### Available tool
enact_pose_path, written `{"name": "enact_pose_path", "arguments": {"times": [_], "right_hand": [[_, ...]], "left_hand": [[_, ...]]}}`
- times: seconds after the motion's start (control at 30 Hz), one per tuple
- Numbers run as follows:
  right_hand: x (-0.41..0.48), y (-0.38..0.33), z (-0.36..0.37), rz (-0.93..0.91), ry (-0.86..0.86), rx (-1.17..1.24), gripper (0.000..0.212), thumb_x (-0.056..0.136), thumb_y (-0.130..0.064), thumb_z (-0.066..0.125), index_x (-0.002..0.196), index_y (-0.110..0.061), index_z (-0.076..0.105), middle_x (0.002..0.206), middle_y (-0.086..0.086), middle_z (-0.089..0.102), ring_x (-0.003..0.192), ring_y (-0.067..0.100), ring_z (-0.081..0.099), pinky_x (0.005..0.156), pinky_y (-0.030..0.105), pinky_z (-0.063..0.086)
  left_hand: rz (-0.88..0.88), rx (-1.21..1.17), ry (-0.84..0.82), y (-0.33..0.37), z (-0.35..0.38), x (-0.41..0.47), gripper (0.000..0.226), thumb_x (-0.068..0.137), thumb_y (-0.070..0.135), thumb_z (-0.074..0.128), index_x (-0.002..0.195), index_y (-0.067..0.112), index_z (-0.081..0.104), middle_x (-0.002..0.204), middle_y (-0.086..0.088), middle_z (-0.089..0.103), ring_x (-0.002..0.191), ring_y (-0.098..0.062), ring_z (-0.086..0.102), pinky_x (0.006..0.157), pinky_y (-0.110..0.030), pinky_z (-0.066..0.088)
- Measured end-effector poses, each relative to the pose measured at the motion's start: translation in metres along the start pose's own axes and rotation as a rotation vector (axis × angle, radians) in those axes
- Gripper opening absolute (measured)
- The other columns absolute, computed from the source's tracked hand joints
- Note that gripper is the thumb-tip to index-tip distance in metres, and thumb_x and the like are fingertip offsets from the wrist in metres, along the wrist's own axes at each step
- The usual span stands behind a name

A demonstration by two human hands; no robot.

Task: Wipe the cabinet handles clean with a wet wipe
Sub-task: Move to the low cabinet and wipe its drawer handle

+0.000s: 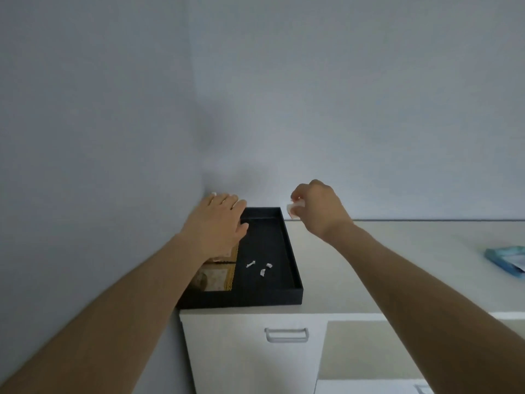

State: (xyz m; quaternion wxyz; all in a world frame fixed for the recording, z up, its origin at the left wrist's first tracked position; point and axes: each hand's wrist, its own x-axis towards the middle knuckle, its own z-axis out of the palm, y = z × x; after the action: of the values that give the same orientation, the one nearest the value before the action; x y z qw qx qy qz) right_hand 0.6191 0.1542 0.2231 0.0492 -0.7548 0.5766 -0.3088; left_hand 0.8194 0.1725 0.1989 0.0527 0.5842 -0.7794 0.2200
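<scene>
Right hand (318, 207) is pinching a white wet wipe (294, 209) in curled fingers above the black tray's (297, 291) far right corner. Left hand (218, 223) is lying flat over the tray's far left, fingers straight and together. Cabinet handle (286, 334) is sitting below, well apart from both hands.

Reads matt on tray (241, 301), smooth laminate on cabinet (241, 354), dull metal on handle (286, 340), glossy plastic on packet (508, 260).

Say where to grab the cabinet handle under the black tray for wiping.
Take the handle by its straight middle bar, from the front, fingers curling over the top. It's a horizontal pull fixed at both ends and standing off the cabinet front, so the centre span likely gives most room. The right hand, pinching the wipe, suits it.
</scene>
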Motion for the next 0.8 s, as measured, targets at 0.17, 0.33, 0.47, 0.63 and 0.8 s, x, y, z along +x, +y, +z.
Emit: {"name": "enact_pose_path", "arguments": {"times": [0.17, 0.33, 0.47, 0.63, 0.8], "right_hand": [[0.017, 0.006, -0.010, -0.119, -0.040, -0.003, 0.025, 0.090, -0.008, 0.054, 0.114, -0.006, 0.060, 0.116, 0.013, 0.050, 0.099, 0.029, 0.055, 0.074, 0.025, 0.040], [0.033, 0.027, -0.025, -0.257, -0.096, 0.057, 0.024, 0.089, -0.011, 0.056, 0.113, -0.007, 0.061, 0.115, 0.013, 0.050, 0.102, 0.028, 0.054, 0.081, 0.027, 0.041], [0.032, 0.044, -0.035, -0.469, -0.115, 0.130, 0.024, 0.089, -0.011, 0.058, 0.112, -0.008, 0.062, 0.111, 0.012, 0.052, 0.097, 0.025, 0.054, 0.076, 0.024, 0.037], [-0.002, 0.035, -0.039, -0.767, -0.233, 0.163, 0.023, 0.090, -0.013, 0.059, 0.113, -0.009, 0.061, 0.109, 0.009, 0.053, 0.083, 0.017, 0.049, 0.071, 0.024, 0.036], [-0.067, -0.009, -0.044, -0.949, -0.353, 0.256, 0.025, 0.089, -0.013, 0.059, 0.113, -0.010, 0.061, 0.114, 0.010, 0.054, 0.097, 0.027, 0.057, 0.085, 0.036, 0.047]], "left_hand": [[-0.082, 0.088, -0.067, 0.010, -0.024, -0.003, 0.050, 0.101, 0.042, 0.029, 0.144, 0.017, 0.028, 0.151, -0.003, 0.031, 0.138, -0.019, 0.027, 0.115, -0.036, 0.015], [-0.262, 0.186, -0.162, 0.034, -0.042, -0.007, 0.055, 0.102, 0.042, 0.027, 0.149, 0.015, 0.019, 0.155, -0.006, 0.023, 0.142, -0.022, 0.018, 0.116, -0.038, 0.009], [-0.459, 0.236, -0.216, 0.070, -0.054, -0.018, 0.053, 0.103, 0.041, 0.025, 0.149, 0.015, 0.018, 0.156, -0.007, 0.019, 0.144, -0.023, 0.012, 0.117, -0.038, 0.007], [-0.686, 0.209, -0.276, 0.126, -0.077, -0.068, 0.053, 0.103, 0.041, 0.023, 0.149, 0.015, 0.017, 0.156, -0.005, 0.019, 0.144, -0.022, 0.011, 0.118, -0.037, 0.006], [-0.898, 0.275, -0.356, 0.173, -0.114, -0.158, 0.055, 0.102, 0.043, 0.024, 0.149, 0.016, 0.015, 0.156, -0.003, 0.018, 0.145, -0.021, 0.009, 0.118, -0.036, 0.004]]}}
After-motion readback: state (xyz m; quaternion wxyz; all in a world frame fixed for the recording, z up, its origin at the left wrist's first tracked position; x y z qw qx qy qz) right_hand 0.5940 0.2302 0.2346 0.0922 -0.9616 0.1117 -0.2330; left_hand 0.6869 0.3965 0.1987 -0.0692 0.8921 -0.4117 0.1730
